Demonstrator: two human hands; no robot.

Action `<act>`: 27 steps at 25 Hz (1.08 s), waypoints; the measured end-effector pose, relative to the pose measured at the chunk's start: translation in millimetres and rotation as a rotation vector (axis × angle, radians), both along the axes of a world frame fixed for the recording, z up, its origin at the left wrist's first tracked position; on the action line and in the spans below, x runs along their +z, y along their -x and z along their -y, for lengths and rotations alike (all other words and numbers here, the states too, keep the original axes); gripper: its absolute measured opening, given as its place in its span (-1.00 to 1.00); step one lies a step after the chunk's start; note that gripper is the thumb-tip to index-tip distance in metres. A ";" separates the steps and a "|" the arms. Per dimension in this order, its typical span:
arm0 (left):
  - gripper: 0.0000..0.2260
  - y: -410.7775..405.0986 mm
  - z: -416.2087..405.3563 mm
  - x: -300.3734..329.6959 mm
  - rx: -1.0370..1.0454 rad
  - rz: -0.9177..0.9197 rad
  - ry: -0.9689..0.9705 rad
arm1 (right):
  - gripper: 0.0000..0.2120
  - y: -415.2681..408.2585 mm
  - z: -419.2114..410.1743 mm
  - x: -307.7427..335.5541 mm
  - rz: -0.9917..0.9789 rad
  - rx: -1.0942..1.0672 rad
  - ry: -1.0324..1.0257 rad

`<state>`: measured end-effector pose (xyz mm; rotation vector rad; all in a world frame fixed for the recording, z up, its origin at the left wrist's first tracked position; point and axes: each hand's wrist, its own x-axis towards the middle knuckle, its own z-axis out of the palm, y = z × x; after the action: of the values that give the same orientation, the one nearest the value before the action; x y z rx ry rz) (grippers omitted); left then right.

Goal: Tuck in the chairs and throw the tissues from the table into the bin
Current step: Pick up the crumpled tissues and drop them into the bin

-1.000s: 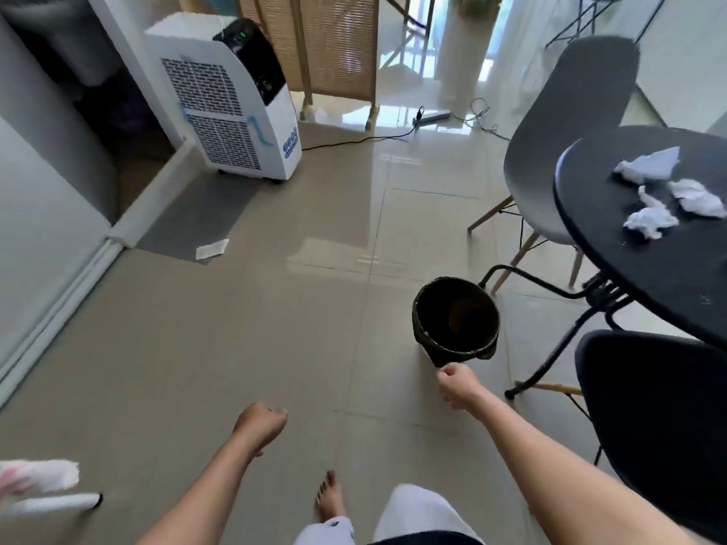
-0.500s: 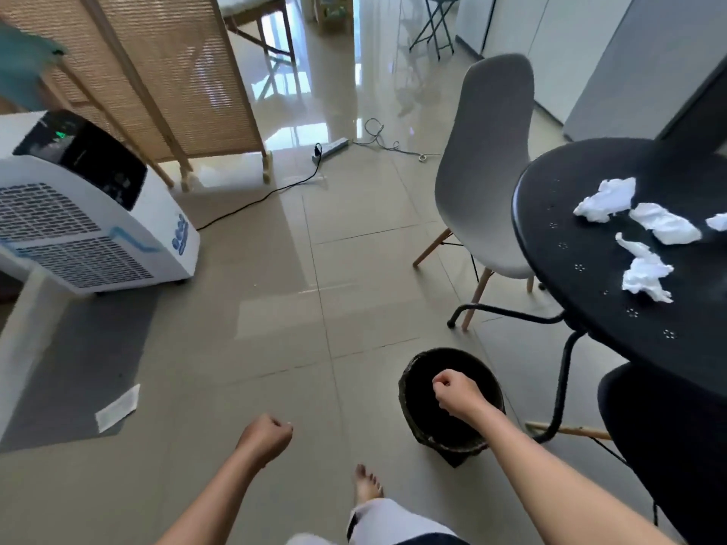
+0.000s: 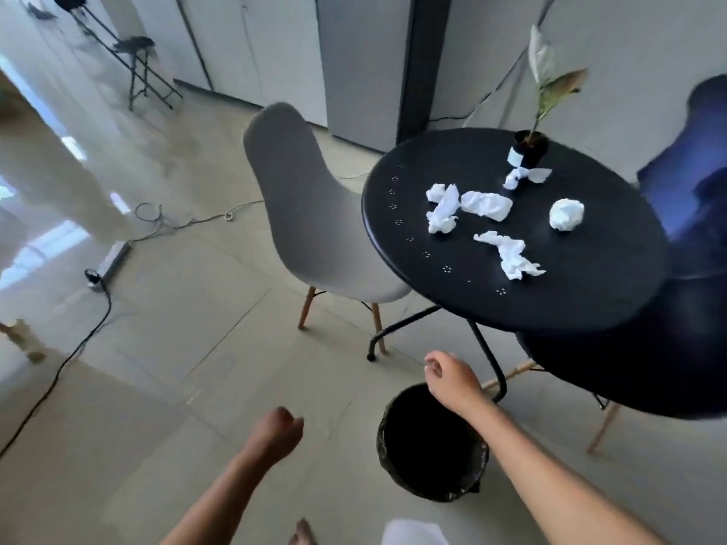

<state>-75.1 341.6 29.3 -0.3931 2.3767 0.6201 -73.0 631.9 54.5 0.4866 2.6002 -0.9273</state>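
Note:
Several crumpled white tissues [image 3: 507,253] lie scattered on the round black table [image 3: 590,285]. A grey chair [image 3: 307,214] stands at the table's left, its seat edge under the rim. A black chair [image 3: 649,371] stands at the table's near right, and a dark blue chair [image 3: 692,175] beyond it at the far right. The black bin [image 3: 429,442] sits on the floor below the table's near edge. My right hand [image 3: 452,377] hovers over the bin's far rim, fingers loosely curled, holding nothing. My left hand [image 3: 275,432] is a loose fist, held left of the bin.
A small black pot with a plant [image 3: 529,149] stands at the table's far side. A power strip [image 3: 112,259] and black cable [image 3: 59,371] run across the tiled floor at left. A black folding stand [image 3: 137,68] is at the back left. My bare foot [image 3: 303,533] shows at the bottom.
My view has swung right and closer to the table, bringing its whole top into sight. The air cooler and screen have left the view. My right hand rose from the bin toward the table.

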 end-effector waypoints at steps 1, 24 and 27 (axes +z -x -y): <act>-0.78 24.5 -5.6 5.4 -0.096 -0.037 0.001 | -0.68 3.1 -1.3 6.3 -0.049 -0.051 -0.036; -0.43 336.6 -281.8 42.5 -1.354 -0.631 0.145 | 0.03 185.4 -167.9 41.5 0.240 0.080 -0.546; -0.42 342.6 -279.6 39.7 -1.342 -0.544 0.079 | -0.03 184.2 -162.0 35.3 0.249 0.049 -0.508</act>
<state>-417.7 621.2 69.0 1.4059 2.4568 -0.0458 -257.2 793.9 89.8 0.6147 2.5824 -0.1610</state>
